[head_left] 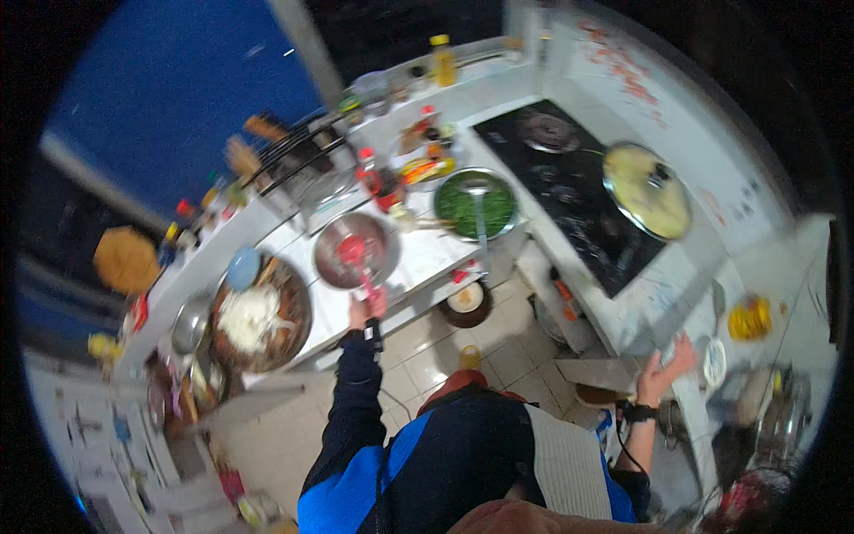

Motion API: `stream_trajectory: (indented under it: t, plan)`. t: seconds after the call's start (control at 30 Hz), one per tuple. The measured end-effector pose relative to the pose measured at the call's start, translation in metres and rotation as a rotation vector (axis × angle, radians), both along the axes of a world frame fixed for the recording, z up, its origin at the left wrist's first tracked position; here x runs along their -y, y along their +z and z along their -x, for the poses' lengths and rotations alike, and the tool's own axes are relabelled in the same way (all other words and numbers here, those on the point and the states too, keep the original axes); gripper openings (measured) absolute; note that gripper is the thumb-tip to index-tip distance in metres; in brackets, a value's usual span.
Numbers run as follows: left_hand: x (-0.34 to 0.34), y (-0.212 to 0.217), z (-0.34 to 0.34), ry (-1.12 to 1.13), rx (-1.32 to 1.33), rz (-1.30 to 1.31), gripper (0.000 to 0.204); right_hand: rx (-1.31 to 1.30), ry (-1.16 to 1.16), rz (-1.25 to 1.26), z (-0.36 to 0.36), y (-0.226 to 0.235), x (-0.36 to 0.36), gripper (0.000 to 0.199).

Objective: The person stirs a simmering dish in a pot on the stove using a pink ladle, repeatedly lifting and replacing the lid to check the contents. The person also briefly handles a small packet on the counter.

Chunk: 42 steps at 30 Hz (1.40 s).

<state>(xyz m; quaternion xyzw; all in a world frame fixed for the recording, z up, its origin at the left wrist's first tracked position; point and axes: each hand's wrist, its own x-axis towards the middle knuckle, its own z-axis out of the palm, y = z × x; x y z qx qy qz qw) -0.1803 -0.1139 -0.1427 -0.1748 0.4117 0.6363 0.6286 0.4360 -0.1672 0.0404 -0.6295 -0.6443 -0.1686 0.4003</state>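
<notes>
On the near right, holds the right hand (667, 367) out by the right counter (663, 303), with fingers spread wide, just beside a white dish (714, 363). Cannot tell if touching the counter. Has a yellow jar (750, 319) just past the dish.

In the middle, looks down on a brown pot (464, 319), set lower than the counters.

With the left hand (369, 307), holds a red ladle (353, 248), wrapped tight round the handle. Has its cup inside a metal bowl (329, 260) on the left counter (414, 258).

To the left of that bowl, has a big brown pan (299, 307) with a heap of white food (249, 318), and a blue bowl (243, 269) over its far left edge. To the right and farther, has a pan (510, 228) full of greens (456, 209), with a metal spoon (480, 214) across it. Farther right, has a black stove (556, 200) and a lidded pan (640, 198).

Behind the metal bowl, has a red-capped bottle (384, 185). Farthest, on a ledge, has a yellow bottle (442, 62).
</notes>
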Motion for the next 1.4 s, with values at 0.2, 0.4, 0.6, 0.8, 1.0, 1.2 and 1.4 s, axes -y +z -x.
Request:
stream_trajectory:
  t: [0.2,0.4,0.6,0.8,1.0,1.2,1.4]
  plan:
    - [-0.025,0.014,0.019,-0.110,-0.259,-0.168,0.025,0.024,0.060,0.005,0.026,0.035,0.034,0.056]
    - [0.013,0.089,-0.050,-0.288,-0.464,-0.373,0.021,-0.129,0.134,-0.082,0.059,0.042,0.044,0.040]
    - [-0.011,0.206,-0.173,-0.697,-0.369,-0.686,0.018,-0.482,0.508,0.328,0.111,0.054,-0.011,0.026]
    - [-0.059,0.247,-0.290,-1.165,-0.219,-0.834,0.016,-0.917,0.775,0.590,0.156,0.073,-0.083,0.027]
    - [-0.113,0.272,-0.335,-1.564,-1.284,-1.295,0.025,-1.287,0.628,0.382,0.134,0.069,-0.106,0.025]
    - [-0.200,0.316,-0.318,-1.511,-1.477,-1.543,0.026,-1.515,0.187,0.201,0.062,0.081,-0.104,0.018]
    - [-0.290,0.324,-0.373,-1.054,-1.508,-1.256,0.037,-1.490,0.174,0.111,0.011,0.075,-0.111,0.014]
